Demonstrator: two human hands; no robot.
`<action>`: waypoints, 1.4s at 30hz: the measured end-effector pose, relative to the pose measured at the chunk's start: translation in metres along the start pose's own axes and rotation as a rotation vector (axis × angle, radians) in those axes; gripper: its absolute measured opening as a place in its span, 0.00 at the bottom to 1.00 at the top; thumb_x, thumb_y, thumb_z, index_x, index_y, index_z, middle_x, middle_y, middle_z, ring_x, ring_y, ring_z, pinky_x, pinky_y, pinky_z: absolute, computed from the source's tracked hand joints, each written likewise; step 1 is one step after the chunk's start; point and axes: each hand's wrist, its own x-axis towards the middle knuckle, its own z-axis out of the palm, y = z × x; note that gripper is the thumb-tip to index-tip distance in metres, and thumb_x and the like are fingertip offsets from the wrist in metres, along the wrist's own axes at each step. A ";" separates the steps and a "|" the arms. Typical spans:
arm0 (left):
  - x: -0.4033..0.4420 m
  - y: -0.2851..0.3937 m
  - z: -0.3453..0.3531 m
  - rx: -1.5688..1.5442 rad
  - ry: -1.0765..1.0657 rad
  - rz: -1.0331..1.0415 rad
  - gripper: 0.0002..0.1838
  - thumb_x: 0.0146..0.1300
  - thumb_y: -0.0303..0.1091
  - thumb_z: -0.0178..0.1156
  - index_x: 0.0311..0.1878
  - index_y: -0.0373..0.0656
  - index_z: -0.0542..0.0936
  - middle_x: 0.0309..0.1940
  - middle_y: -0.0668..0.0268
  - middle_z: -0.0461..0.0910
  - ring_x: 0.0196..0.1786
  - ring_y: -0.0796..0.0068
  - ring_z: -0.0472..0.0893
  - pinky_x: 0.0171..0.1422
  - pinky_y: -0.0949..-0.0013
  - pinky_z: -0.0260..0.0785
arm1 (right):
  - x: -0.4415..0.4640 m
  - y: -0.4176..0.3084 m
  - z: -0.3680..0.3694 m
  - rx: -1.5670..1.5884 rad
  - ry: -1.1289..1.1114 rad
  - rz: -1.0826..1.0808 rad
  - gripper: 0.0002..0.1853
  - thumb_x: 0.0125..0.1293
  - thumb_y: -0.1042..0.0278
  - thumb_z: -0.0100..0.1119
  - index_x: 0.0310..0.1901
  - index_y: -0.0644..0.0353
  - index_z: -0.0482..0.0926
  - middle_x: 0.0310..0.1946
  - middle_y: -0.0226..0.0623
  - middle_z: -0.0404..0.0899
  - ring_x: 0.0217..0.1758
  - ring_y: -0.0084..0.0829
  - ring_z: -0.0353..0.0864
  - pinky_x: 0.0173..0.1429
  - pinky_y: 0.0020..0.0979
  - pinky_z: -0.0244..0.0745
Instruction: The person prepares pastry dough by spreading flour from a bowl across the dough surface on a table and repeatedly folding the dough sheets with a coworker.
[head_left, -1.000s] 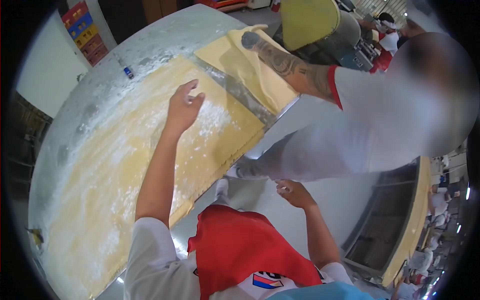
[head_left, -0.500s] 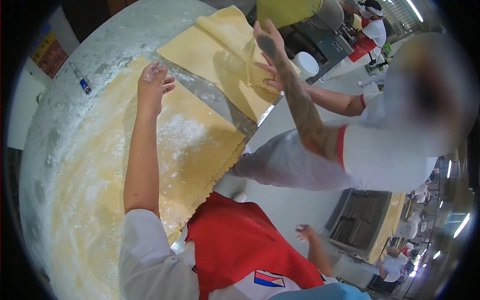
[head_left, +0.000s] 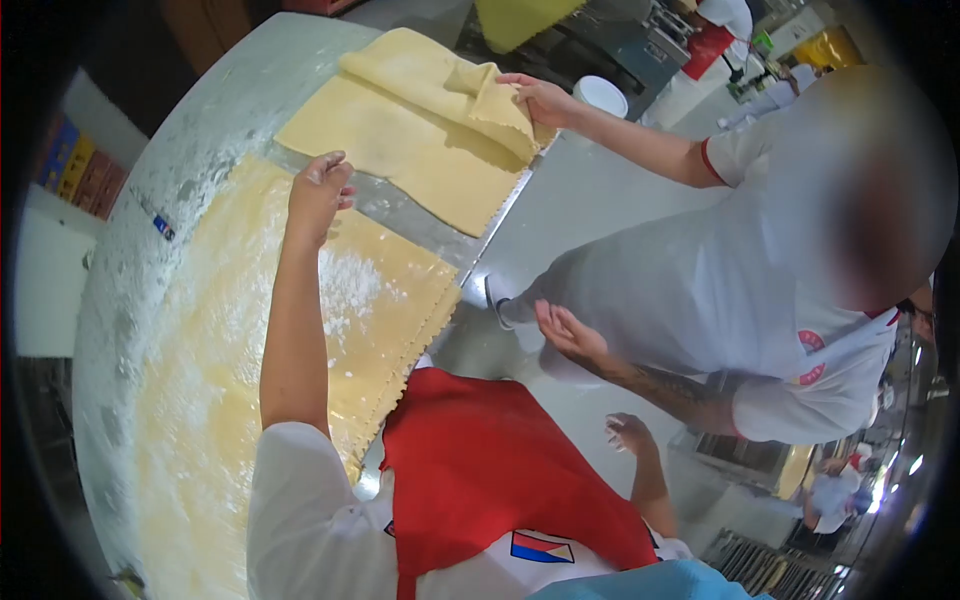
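Observation:
My left hand [head_left: 320, 195] is over the far part of a wide yellow dough sheet [head_left: 390, 270] dusted with white flour. Its fingers are curled in, floury at the tips; whatever they may hold is hidden. Low at the right, beside my red apron [head_left: 480, 450], my right hand [head_left: 628, 433] hangs away from the table with its fingers apart and nothing in it. Beyond the floured sheet lies a folded dough sheet [head_left: 400, 140], its near edge close to my left fingertips. A co-worker's hand [head_left: 540, 100] grips the folded sheet's upper corner.
The steel table [head_left: 120, 350] is streaked with flour and carries a small blue-labelled item [head_left: 163, 227]. On the right stands a co-worker in white [head_left: 680, 260], the other hand [head_left: 572, 332] held palm up. A white bucket [head_left: 602, 96] and a machine [head_left: 610, 50] are behind.
The co-worker has lowered one arm from above the folded dough to waist height; the other hand now holds its corner. The view has shifted. My left hand stays over the floured sheet.

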 end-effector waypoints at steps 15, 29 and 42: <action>0.167 -0.050 0.078 0.316 -0.007 0.173 0.21 0.61 0.44 0.62 0.46 0.33 0.82 0.38 0.54 0.85 0.40 0.63 0.83 0.48 0.64 0.74 | -0.064 -0.386 0.051 -0.636 0.477 -1.160 0.19 0.64 0.66 0.55 0.58 0.51 0.77 0.56 0.46 0.75 0.62 0.49 0.72 0.64 0.43 0.69; 0.198 0.123 0.230 -0.404 -0.529 -0.038 0.15 0.67 0.40 0.59 0.44 0.36 0.82 0.37 0.60 0.83 0.35 0.74 0.79 0.37 0.69 0.72 | 0.146 -0.587 -0.039 0.046 0.784 -1.162 0.24 0.61 0.67 0.54 0.61 0.57 0.72 0.53 0.46 0.75 0.58 0.48 0.73 0.63 0.44 0.69; 0.388 -0.017 0.095 0.035 0.474 -0.191 0.15 0.59 0.28 0.67 0.46 0.30 0.81 0.42 0.54 0.83 0.45 0.61 0.83 0.49 0.62 0.77 | 0.113 -0.614 -0.024 -0.728 0.778 -1.448 0.30 0.61 0.61 0.59 0.65 0.59 0.70 0.66 0.56 0.65 0.62 0.72 0.67 0.62 0.72 0.59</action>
